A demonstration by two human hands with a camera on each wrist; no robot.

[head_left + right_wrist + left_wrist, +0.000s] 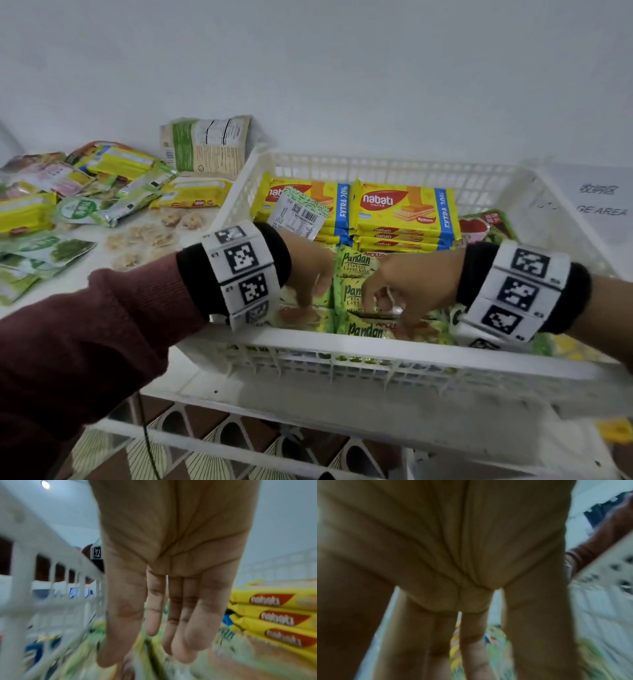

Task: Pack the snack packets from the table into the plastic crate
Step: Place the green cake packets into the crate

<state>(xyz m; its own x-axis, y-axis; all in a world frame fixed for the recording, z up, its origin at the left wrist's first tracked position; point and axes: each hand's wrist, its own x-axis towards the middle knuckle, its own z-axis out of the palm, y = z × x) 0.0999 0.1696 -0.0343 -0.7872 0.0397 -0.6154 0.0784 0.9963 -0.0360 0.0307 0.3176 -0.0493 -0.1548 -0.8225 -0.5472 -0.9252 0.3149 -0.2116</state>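
Observation:
The white plastic crate (pixel 342 353) stands at the table's front right. Yellow Nabati wafer packets (pixel 404 209) are stacked along its back, with a white barcoded packet (pixel 301 212) lying on them. Green Pandan cake packets (pixel 354 270) stand in the front middle. Both hands reach down into the crate. My left hand (pixel 308 284) points its fingers down just left of the Pandan packets. My right hand (pixel 394 294) touches them from the right with spread fingers. The wrist views show the left hand (pixel 471 635) and right hand (pixel 171 615) with straight fingers and bare palms.
Several yellow and green snack packets (pixel 113 164) lie heaped on the table left of the crate. Clear-wrapped biscuits (pixel 147 236) lie nearer, and a beige pouch (pixel 209 144) leans on the wall. A red packet (pixel 479 226) is in the crate's right side. A paper sign (pixel 596 202) lies beyond.

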